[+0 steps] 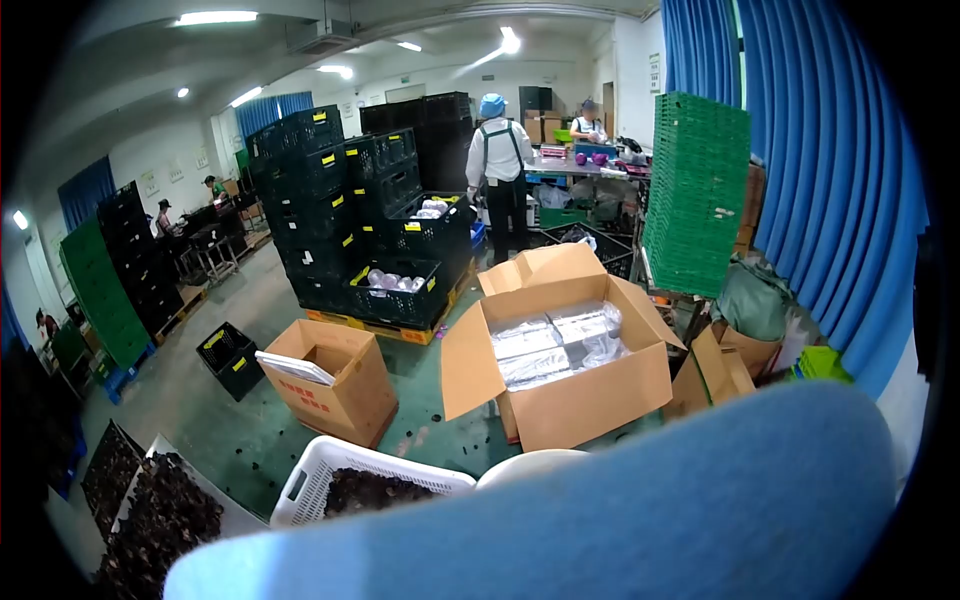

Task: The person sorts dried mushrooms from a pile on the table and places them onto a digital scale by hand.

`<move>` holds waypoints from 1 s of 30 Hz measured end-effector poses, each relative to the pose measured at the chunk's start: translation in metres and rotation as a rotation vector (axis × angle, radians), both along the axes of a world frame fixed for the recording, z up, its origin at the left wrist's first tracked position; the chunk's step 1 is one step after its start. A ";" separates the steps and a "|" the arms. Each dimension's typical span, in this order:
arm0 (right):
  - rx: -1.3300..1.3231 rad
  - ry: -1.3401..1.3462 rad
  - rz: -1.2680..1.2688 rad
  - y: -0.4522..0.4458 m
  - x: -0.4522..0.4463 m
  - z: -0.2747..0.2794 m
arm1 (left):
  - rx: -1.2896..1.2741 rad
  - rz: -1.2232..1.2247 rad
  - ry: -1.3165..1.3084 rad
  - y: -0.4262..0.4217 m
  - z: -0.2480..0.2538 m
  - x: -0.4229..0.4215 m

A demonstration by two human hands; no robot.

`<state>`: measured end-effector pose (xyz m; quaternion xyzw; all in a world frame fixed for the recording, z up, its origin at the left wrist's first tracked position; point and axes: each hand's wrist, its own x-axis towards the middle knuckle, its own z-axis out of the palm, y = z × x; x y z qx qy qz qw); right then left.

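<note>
A blue cloth sleeve (600, 500), very close to the camera, stretches across the bottom of the head view. Neither my left hand nor my right hand shows. Just beyond the sleeve is a white plastic basket (300, 505) with dark, dried-looking pieces (375, 492) in it, partly covered by the sleeve. Beside it, the rim of a round white container (525, 463) peeks out. Farther forward stands an open cardboard box (590, 410) holding packs wrapped in clear plastic (545, 345). At lower left lies a heap of similar dark pieces (165, 525).
A smaller carton (345, 390) with white sheets stands left of the open box. Black crates (310, 220) are stacked on a yellow pallet (400, 332). Green trays (697, 195) tower at right by blue curtains (830, 170). A person (500, 170) stands near a back table.
</note>
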<state>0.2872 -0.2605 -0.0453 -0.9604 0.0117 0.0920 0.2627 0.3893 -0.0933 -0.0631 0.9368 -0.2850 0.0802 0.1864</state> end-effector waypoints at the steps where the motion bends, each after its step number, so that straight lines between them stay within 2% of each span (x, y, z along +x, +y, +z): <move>1: 0.000 -0.004 -0.006 -0.008 0.001 0.001 | 0.006 -0.001 -0.003 -0.003 0.001 -0.001; 10: 0.039 -0.043 -0.058 -0.119 0.002 0.009 | 0.064 0.062 -0.016 -0.048 0.024 -0.018; 20: 0.140 -0.069 -0.145 -0.262 -0.039 0.002 | 0.142 0.189 -0.045 -0.118 0.044 -0.046; 30: 0.199 0.023 -0.130 -0.331 -0.080 -0.018 | 0.145 0.345 -0.058 -0.146 0.047 -0.092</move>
